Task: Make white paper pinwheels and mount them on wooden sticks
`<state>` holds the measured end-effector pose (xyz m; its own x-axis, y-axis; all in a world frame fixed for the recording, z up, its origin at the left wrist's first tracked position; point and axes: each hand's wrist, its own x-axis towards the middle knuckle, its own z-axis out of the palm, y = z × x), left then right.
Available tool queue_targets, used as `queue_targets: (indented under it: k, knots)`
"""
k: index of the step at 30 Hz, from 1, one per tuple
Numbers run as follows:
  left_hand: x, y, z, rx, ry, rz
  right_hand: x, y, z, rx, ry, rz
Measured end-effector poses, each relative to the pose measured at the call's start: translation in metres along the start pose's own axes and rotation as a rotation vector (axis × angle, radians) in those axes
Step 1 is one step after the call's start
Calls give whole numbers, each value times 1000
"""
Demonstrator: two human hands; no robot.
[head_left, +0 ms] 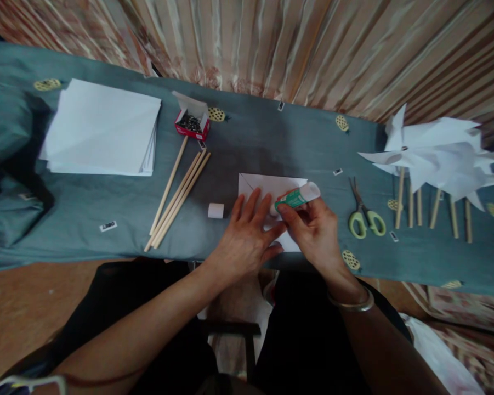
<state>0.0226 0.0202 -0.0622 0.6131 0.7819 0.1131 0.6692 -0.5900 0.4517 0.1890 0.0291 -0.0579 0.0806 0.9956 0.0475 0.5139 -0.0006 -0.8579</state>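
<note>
A sheet of white paper with a diagonal crease line lies in front of me near the table's front edge. Flat on it rests my left hand, fingers spread, pressing the sheet. My right hand grips a green and white glue stick, tilted, with its lower end at the paper; the exact contact is hidden by my fingers. To the left of my left hand, a small white cap lies on its side on the cloth.
Left of me are a stack of white paper, several wooden sticks and an open red box of small metal pieces. To the right lie green-handled scissors and several paper pinwheels on sticks. A curtain hangs behind the table.
</note>
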Motion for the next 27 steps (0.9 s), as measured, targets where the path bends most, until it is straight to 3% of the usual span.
queue_targets:
  k: [20,27]
  knots:
    - [-1,-1,2,-14,0,-7,-3,1,-8,29,-63,30]
    - [-1,-2,3,-1,-3,-2,-1,5,-11,179,-24,96]
